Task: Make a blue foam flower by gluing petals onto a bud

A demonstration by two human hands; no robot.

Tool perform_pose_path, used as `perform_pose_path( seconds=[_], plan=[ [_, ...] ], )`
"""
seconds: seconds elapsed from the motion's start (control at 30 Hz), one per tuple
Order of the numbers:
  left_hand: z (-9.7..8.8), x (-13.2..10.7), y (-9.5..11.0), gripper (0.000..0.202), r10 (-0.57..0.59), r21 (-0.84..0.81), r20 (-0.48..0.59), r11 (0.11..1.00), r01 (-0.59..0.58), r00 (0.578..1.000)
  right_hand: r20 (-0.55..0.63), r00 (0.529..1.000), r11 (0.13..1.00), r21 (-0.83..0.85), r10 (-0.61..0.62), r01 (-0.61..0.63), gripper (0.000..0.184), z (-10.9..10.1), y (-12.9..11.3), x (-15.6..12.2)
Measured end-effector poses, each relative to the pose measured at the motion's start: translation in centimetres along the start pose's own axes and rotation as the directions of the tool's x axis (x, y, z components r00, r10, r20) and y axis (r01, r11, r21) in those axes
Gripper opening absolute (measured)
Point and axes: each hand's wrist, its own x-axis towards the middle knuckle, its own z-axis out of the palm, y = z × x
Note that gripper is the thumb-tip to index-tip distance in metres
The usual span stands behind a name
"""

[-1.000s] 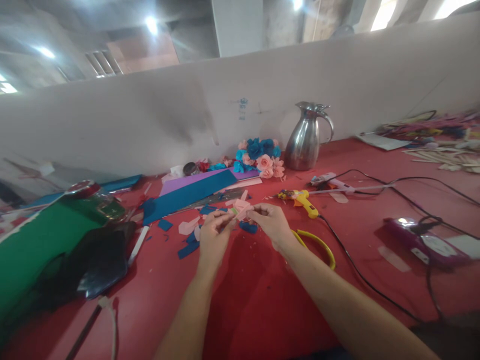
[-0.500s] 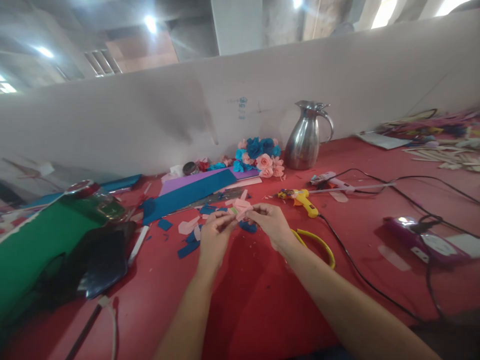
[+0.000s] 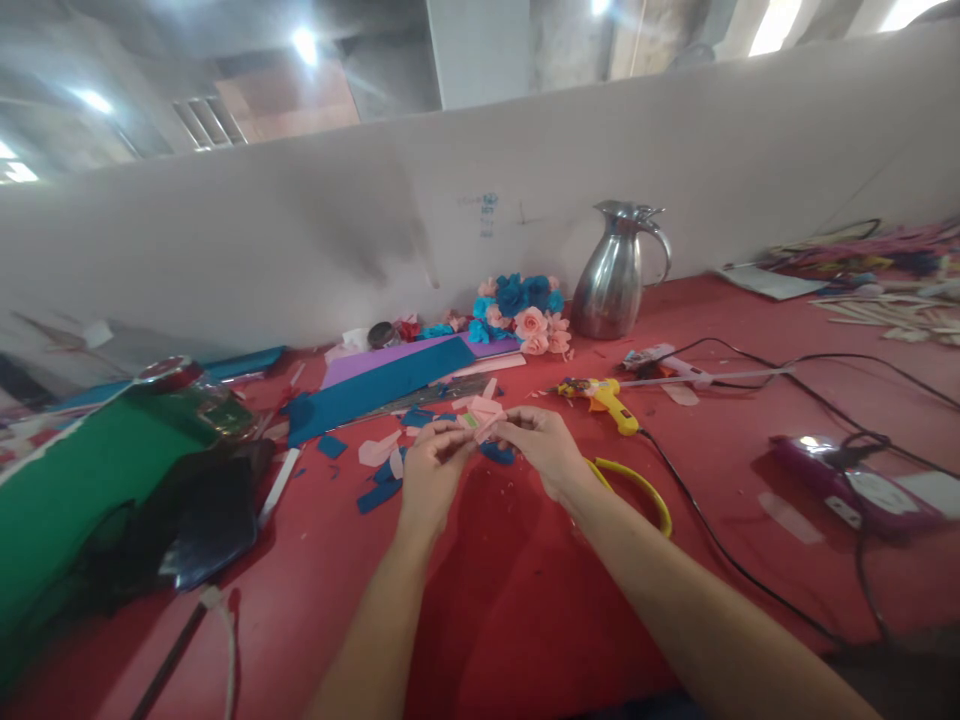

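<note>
Between my two hands I hold a small pale pink paper flower (image 3: 486, 412) with a bit of green at its left side. My left hand (image 3: 433, 465) pinches it from the left, thumb and fingers closed. From the right, the fingertips of my right hand (image 3: 541, 448) press on its other edge. Fine detail of its folds is blurred. Below and left of my hands lie pink paper scraps (image 3: 379, 450) and blue paper scraps (image 3: 380, 495). Right of my right hand rests a yellow glue gun (image 3: 611, 400).
A bunch of blue and pink paper flowers (image 3: 521, 312) stands by the wall beside a steel jug (image 3: 616, 275). Blue paper sheet (image 3: 382, 388) lies behind my hands. Cords run from a purple power strip (image 3: 855, 485) at right. A lidded jar (image 3: 195, 395) stands left, near a green board (image 3: 67, 500).
The view has shifted slightly. My fingers have barely moved on the pink paper flower, and its green bit shows a little more clearly.
</note>
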Motion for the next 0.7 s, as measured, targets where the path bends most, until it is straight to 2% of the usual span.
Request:
perform_pose_path(
  seconds=[0.23, 0.57, 0.7],
  plan=[
    [0.0, 0.0, 0.1, 0.009, -0.022, -0.028, -0.002, 0.999, 0.022, 1.0, 0.009, 1.0, 0.999, 0.022, 0.029, -0.029, 0.013, 0.1, -0.2, -0.2],
    [0.1, -0.3, 1.1, 0.007, -0.073, -0.104, -0.005, 0.992, 0.072, 0.997, 0.041, 0.999, 1.0, 0.022, -0.017, 0.016, 0.016, 0.1, -0.5, -0.3],
    [-0.2, -0.3, 1.5, 0.008, -0.119, -0.154, 0.058, 0.98, 0.126, 0.991, 0.01, 1.0, 1.0, 0.011, -0.025, 0.025, 0.02, 0.1, -0.4, -0.2]
  ],
)
